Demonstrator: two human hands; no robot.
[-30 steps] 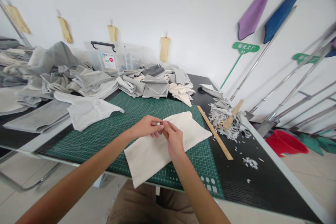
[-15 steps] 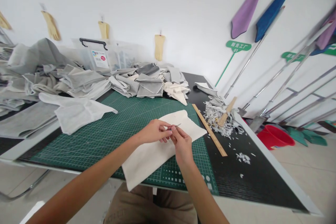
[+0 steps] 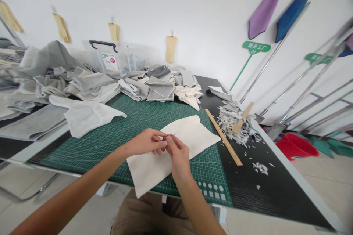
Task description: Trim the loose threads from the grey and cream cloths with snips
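Pinching a needle-like sliver [image 3: 174, 134], left fingers [image 3: 160, 143] and right fingers [image 3: 173, 147] have shifted leftward over the cream cloth [image 3: 194, 136].

Illumination: bright, cool and diffuse, spread evenly over the white wall [image 3: 193, 3]; the light source lay out of view. Shadows: soft-edged, faint on the wall beside the metal poles [image 3: 264, 66], deeper in the folds of the grey cloth pile [image 3: 160, 90]. Highlights: the cream cloth [image 3: 198, 134] read pale, with its weave barely resolved; a dull sheen showed on the black surface [image 3: 264, 191]. Sharpness: moderate. The hands [image 3: 179, 158] were legible, the thin tool [image 3: 174, 134] only a fine grey line; small print on the box label [image 3: 110, 61] was unreadable. Geometry: strong wide-angle stretching, with poles leaning at right. Defect: darkened upper right corner.
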